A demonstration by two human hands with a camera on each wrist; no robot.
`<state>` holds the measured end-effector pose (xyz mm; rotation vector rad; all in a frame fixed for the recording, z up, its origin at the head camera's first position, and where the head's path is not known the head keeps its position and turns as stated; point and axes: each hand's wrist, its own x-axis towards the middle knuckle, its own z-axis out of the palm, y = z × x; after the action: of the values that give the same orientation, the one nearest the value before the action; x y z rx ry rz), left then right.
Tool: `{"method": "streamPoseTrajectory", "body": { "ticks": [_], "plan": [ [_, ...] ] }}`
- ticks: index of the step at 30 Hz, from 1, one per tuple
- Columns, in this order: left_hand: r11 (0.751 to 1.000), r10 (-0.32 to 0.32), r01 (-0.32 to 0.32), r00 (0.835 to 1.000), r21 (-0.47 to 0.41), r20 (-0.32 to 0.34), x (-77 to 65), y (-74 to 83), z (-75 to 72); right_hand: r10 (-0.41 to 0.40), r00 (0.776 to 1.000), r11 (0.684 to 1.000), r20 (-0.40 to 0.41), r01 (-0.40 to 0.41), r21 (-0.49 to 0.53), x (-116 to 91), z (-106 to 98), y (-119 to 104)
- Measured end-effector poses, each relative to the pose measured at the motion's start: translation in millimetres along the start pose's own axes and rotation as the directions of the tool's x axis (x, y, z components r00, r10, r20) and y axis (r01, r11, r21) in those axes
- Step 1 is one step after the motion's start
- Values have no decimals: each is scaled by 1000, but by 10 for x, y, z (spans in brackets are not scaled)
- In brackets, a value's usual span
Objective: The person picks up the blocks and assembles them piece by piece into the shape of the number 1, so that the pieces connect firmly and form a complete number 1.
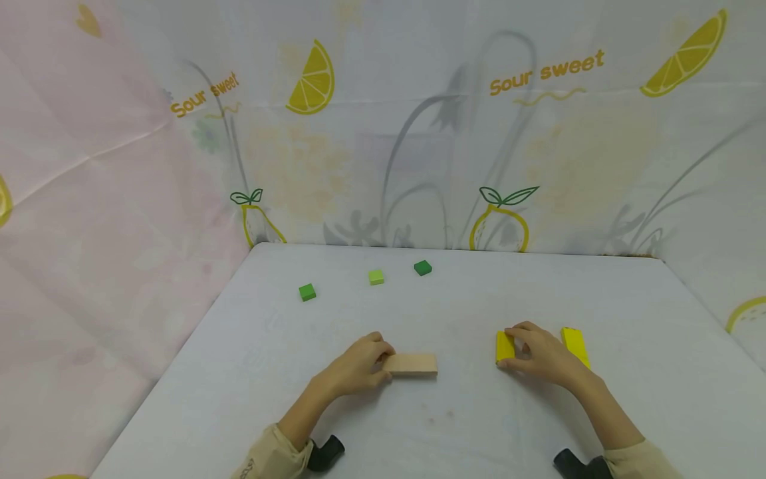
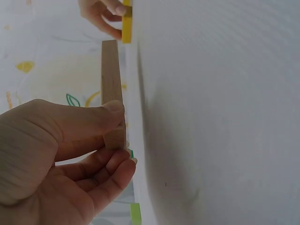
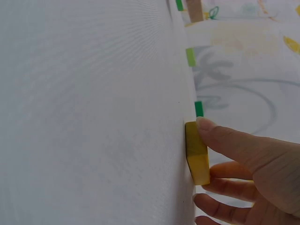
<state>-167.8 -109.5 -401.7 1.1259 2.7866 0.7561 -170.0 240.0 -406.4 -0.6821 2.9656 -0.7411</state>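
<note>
My left hand pinches the left end of a plain wooden block, thumb on one side and fingers on the other. In the left wrist view that wooden block hangs a little above the table, its shadow beneath. On the right, my right hand holds a yellow block between thumb and fingers at its two ends. The right wrist view shows this yellow block low at the table surface. A second yellow block lies just beyond the right hand, partly covered by it.
Three small green blocks lie toward the back: a mid-green one at left, a light green one, and a dark green one. The white table ends at a printed cloth backdrop.
</note>
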Motion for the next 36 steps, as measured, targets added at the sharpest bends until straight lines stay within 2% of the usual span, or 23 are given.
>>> {"method": "streamPoseTrajectory", "body": {
  "ticks": [21, 36],
  "plan": [
    [1000, 23, -22, 998, -9, 51, 84, 117, 86, 3, 1000, 1000, 10, -3, 0, 5, -30, -5],
    [1000, -15, 15, 995, -5, 95, 104, 211, 137, 13, 1000, 1000, 22, -13, -8, 6, -16, -21]
  ]
}}
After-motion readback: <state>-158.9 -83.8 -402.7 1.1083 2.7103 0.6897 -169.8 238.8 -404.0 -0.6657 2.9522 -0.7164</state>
